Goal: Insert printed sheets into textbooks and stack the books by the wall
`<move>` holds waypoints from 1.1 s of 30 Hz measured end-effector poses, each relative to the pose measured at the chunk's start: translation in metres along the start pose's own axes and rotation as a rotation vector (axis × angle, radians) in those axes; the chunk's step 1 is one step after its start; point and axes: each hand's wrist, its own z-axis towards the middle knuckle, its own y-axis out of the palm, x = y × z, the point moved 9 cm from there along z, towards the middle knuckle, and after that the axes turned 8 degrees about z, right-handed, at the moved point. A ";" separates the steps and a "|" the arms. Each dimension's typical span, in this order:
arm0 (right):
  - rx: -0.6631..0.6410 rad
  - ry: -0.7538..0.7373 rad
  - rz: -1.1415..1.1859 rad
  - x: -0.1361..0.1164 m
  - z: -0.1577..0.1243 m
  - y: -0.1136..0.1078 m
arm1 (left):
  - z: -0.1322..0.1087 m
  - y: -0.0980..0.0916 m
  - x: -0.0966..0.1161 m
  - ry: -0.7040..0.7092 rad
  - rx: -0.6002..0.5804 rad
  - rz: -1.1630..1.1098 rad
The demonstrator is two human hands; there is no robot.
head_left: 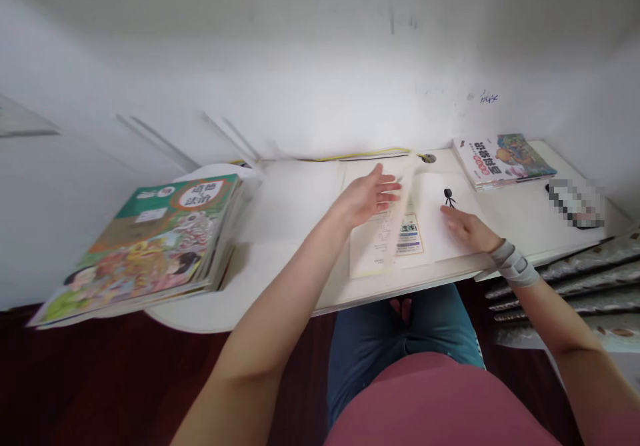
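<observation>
Book of white paper (367, 259): lies open on the long white table (500, 219), with one thin pale page (406, 193) standing up in its middle, blurry.
Left hand (373, 196): over the book's left side, just beside the standing page; fingers a bit apart, thumb up; I can't tell if they touch the page.
Right hand (470, 229): over the book's right side, near a little black stick-man shape (449, 197); fingers nearly straight and close together.
Right wrist: wears a soft gray band (514, 264).
Far left: fat pile of green, colorful picture books (150, 233).
Far right: smaller pile of white-and-green picture books (505, 158).
</observation>
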 end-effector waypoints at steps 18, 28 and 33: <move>0.266 0.468 0.488 0.078 -0.033 -0.063 | -0.010 -0.062 -0.023 0.434 0.579 0.682; 0.114 0.277 -0.545 0.063 -0.032 -0.052 | -0.011 -0.066 -0.073 0.050 0.175 0.012; -0.012 0.207 -0.528 0.060 -0.034 -0.033 | -0.002 -0.035 -0.055 0.094 0.168 -0.076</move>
